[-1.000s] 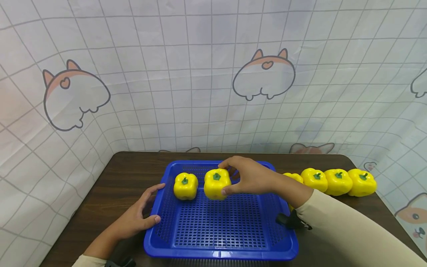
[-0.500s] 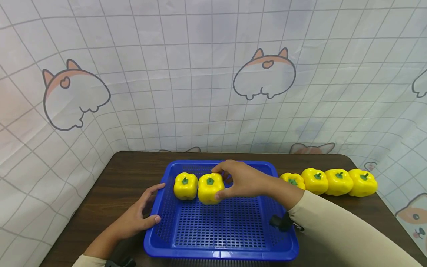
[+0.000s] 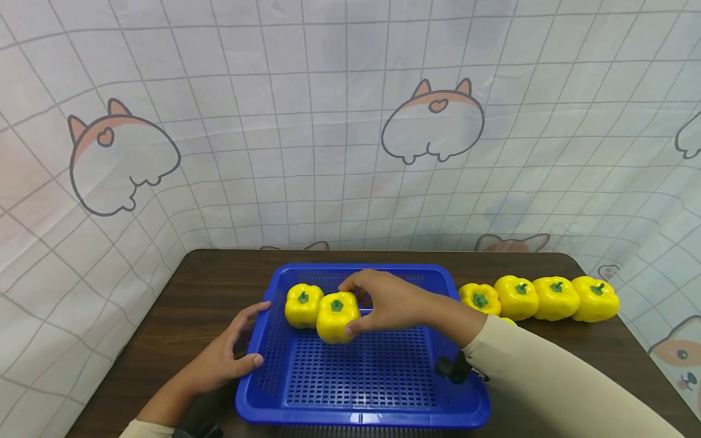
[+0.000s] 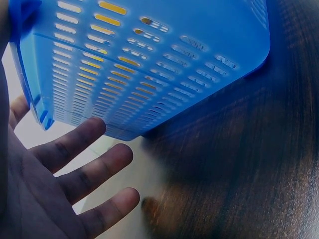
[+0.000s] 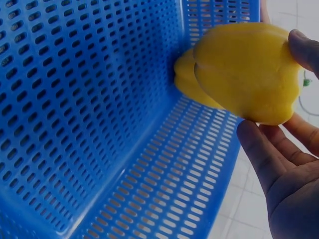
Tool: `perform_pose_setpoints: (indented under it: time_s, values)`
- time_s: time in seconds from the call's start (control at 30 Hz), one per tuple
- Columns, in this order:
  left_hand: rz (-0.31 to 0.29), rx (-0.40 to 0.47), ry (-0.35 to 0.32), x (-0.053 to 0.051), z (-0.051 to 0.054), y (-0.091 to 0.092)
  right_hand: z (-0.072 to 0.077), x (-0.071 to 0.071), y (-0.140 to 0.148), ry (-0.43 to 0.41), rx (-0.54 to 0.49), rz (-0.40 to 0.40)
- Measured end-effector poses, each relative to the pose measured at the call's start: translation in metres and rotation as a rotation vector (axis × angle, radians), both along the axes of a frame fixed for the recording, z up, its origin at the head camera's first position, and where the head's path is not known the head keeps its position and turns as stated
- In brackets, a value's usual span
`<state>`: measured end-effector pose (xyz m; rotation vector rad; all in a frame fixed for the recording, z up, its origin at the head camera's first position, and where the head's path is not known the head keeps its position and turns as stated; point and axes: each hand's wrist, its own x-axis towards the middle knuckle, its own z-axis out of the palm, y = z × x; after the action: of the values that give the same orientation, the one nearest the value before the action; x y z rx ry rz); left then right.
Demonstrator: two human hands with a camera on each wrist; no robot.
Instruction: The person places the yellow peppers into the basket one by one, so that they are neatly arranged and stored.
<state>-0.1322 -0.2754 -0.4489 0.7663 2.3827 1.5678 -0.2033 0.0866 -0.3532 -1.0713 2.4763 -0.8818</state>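
Pepper (image 3: 338, 319) over the basket (image 3: 361, 418), as I watch remotely: the right hand (image 3: 391, 302) grips it between thumb and fingers, just beside a second pepper (image 3: 302, 306). I see the left hand (image 3: 232, 350) at the basket's left edge, fingers spread, gripping nothing.

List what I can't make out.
Head: most of one yellow bell pepper, behind the beige right sleeve.
Left wrist: outlines of yellow things, behind the slotted blue plastic basket.
Right wrist: part of the unheld yellow bell pepper in the basket, behind the held yellow bell pepper.
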Motion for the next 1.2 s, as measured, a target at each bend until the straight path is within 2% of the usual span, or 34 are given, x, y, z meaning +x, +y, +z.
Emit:
perform_pose_setpoints:
  time_s: [0.6, 0.9, 1.2]
  values:
    - [-0.009, 0.019, -0.031, 0.0, -0.001, 0.0, -0.014, 0.002, -0.019, -0.017, 0.012, 0.012]
    - [-0.022, 0.027, -0.007, -0.002, -0.003, -0.001, -0.021, 0.002, -0.026, -0.004, -0.001, 0.033]
    - [-0.028, 0.039, 0.004, 0.0, -0.001, -0.001, -0.028, 0.002, -0.035, 0.025, 0.028, 0.028]
